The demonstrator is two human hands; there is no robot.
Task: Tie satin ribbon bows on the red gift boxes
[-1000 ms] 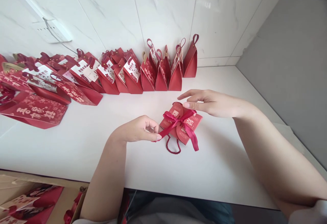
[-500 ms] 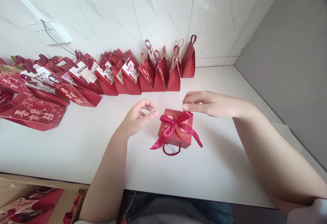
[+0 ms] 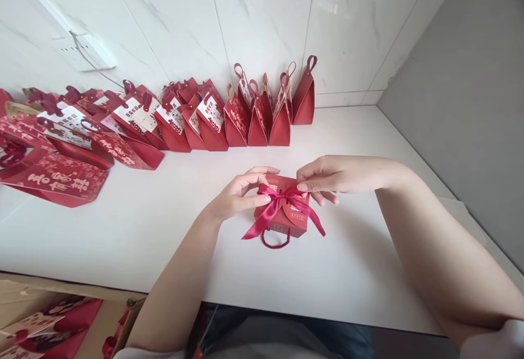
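A small red gift box (image 3: 282, 222) with gold lettering sits on the white tabletop, its twisted cord handle (image 3: 275, 246) lying toward me. Across its top is a dark pink satin ribbon (image 3: 265, 220) tied in a bow, both tails hanging over the near side. My left hand (image 3: 245, 192) pinches the bow's left loop between thumb and fingers. At the opposite side, my right hand (image 3: 327, 176) pinches the right loop, thumb and index together, other fingers loosely curled. Parts of both loops are hidden by my fingertips.
Many red peaked gift boxes (image 3: 213, 124) with loop handles line the tiled wall from the left to the centre. A socket with a cable (image 3: 88, 53) is on the wall. An open cardboard box (image 3: 73, 288) holding red packages stands below the table's front left edge.
Both hands have moved in from beside the gift box onto the bow, and each has closed on a loop. The box stays where it was.
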